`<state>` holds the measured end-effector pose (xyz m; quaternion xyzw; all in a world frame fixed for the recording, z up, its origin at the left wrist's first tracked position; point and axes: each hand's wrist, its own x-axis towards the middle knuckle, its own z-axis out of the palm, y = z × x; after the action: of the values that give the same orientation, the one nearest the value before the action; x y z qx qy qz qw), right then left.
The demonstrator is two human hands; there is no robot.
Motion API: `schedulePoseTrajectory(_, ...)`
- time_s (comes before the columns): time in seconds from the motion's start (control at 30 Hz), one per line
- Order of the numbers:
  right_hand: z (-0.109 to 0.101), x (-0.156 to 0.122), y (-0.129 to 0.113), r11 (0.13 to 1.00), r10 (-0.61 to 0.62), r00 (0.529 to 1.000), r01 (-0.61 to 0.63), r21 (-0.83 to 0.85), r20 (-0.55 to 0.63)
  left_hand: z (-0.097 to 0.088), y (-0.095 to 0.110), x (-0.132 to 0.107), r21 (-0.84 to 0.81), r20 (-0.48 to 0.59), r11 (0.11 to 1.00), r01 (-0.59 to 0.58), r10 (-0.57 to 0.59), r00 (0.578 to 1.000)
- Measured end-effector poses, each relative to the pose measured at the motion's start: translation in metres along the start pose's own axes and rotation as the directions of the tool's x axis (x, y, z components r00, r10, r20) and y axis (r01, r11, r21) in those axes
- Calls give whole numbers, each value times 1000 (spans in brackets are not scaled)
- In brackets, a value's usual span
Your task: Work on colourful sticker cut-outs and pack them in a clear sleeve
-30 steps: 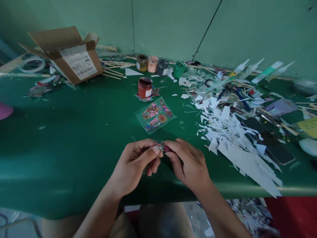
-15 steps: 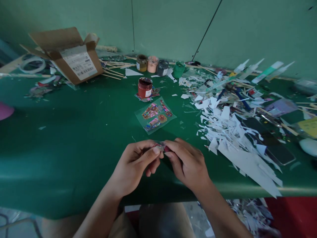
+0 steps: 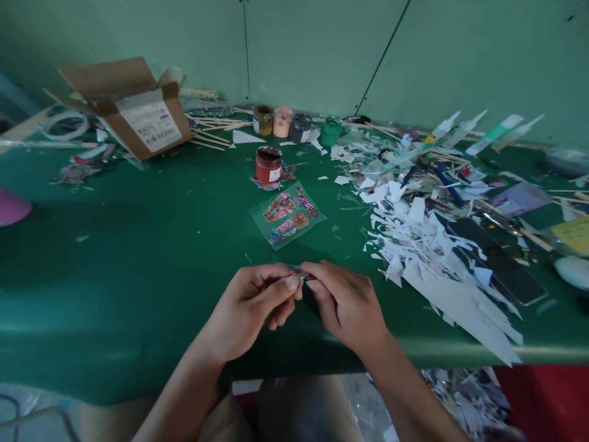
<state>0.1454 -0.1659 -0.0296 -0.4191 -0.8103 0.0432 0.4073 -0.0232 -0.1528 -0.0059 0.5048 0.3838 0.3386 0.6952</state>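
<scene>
Between my fingertips is a small shiny red piece with clear film [image 3: 299, 274], mostly hidden by the fingers. My left hand [image 3: 257, 301] pinches it between thumb and fingers from the left. From the right, the thumb and forefinger of my right hand [image 3: 347, 301] close on its other side. Just beyond the hands, a clear sheet [image 3: 271, 237] with several glittery, colourful cut-out shapes lies flat on the green table cover [image 3: 138, 264]. Behind that sheet, an open jar of dark red paint [image 3: 269, 166] stands on glittery scraps.
White paper scraps [image 3: 418, 245] and a dark phone [image 3: 499, 261] cover the right side. Several paint jars [image 3: 282, 121] line the back, beside thin wooden sticks [image 3: 209, 126]. An open cardboard box [image 3: 138, 113] stands back left; a pink object [image 3: 13, 204] sits at the left edge.
Both hands stay together in nearly the same spot. The small red piece has turned slightly between the fingertips, and less of it shows by the right hand.
</scene>
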Motion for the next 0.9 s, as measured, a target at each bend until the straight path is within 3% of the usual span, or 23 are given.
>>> schedulePoseTrajectory(0.3, -1, 1, -2, 1000, 11, 1000, -11, -24, 18, -1, 2, -1, -9, 15, 1000, 2, -2, 1000)
schedulePoseTrajectory(0.9, 2, 2, -1, 971, -60, 998, 60, -233, 8, -17, 8, 2, 67, 159, 993, 92, -102, 982)
